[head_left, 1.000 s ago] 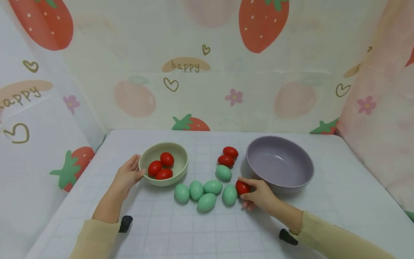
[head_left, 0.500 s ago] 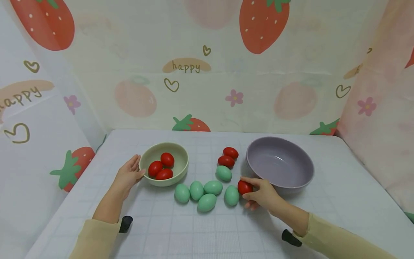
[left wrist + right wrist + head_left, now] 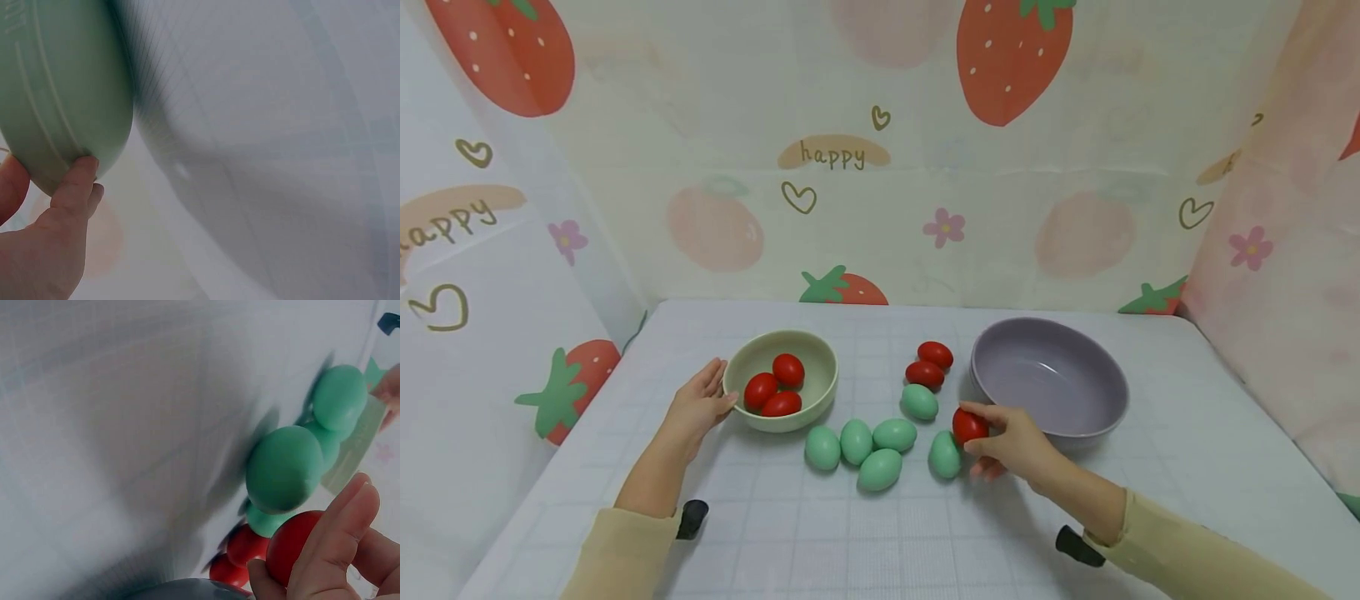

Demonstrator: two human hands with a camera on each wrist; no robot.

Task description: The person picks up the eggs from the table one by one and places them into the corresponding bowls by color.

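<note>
One checked tabletop (image 3: 805, 537), strawberry-print backdrop (image 3: 865, 225), fingers (image 3: 340, 532) pinching red egg (image 3: 969, 427)

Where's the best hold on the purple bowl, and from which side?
I'd likely pinch the purple bowl at its right rim, coming from the right: the wide, open top leaves that edge exposed, while the right hand, holding a red egg, is at its front left.
</note>
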